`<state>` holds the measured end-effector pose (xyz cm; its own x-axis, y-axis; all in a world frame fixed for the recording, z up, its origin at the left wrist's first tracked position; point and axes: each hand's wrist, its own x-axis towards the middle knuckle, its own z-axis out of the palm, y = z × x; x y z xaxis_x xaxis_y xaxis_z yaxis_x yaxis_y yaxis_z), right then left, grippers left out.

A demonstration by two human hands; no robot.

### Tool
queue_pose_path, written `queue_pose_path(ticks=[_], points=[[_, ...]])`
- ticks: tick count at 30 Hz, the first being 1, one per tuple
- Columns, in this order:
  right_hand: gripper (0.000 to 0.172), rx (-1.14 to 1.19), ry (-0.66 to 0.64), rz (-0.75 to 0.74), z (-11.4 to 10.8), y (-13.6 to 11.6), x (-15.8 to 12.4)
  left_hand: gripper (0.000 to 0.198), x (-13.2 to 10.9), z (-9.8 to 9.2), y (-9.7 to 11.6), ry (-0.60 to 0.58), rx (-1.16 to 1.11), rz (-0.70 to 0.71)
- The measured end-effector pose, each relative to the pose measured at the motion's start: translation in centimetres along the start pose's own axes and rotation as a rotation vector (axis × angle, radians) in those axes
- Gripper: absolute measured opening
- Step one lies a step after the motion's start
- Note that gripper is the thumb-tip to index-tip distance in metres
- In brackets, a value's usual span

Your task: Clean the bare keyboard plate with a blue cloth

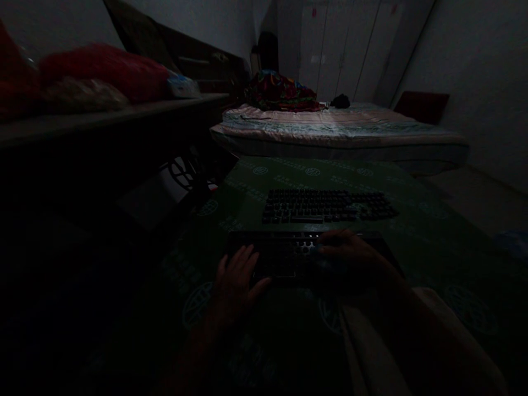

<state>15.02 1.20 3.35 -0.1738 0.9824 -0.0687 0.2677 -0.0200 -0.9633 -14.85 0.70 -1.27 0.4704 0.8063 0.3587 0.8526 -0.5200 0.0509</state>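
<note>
A dark keyboard base (pixel 276 256) lies across the green-covered table (pixel 243 184), with pale round spots showing near its middle where keycaps seem to be off. My left hand (pixel 237 280) rests on the base's left end, fingers stretched out and thumb apart. Over the right half of the base is my right hand (pixel 350 250), its fingers curled together; a dim bluish patch shows beneath them, too dark to name. Beyond the base, loose black keycaps (pixel 307 206) are laid out in keyboard order, with a gap toward the right where green cover shows.
A light cloth (pixel 371 341) lies under my right forearm. Behind the table stands a bed (pixel 338 132) with a patterned red blanket (pixel 284 93). On the left, a shelf (pixel 165 110) bears a red bag (pixel 107 69). The room is very dark.
</note>
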Motion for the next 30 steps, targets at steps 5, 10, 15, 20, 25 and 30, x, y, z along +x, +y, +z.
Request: queue_pose_path(ticks=[5, 10, 15, 20, 25, 30], points=[[0.024, -0.031, -0.009, -0.126, 2.8, 0.0, 0.9, 0.048, -0.1, 0.2, 0.0, 0.006, 0.001, -0.004], [0.018, -0.158, 0.101, -0.282, 5.0, 1.3, 1.8, 0.049, -0.2, 0.1, 0.1, -0.002, -0.011, -0.007], [0.017, -0.2, 0.063, -0.276, 5.5, 1.7, 2.1, 0.049, 0.0, 0.0, 0.2, -0.03, -0.028, -0.011], [0.022, -0.089, 0.039, -0.164, 5.2, 1.3, 1.5, 0.052, -0.2, -1.2, 0.0, -0.174, -0.021, -0.01], [0.025, -0.121, 0.095, -0.156, 5.3, 1.3, 1.7, 0.052, 1.6, -2.6, -2.5, -0.272, -0.065, 0.038], [0.025, -0.129, -0.007, -0.135, 5.1, 0.4, 1.3, 0.042, 6.4, -0.6, -5.1, -0.202, -0.164, -0.085]])
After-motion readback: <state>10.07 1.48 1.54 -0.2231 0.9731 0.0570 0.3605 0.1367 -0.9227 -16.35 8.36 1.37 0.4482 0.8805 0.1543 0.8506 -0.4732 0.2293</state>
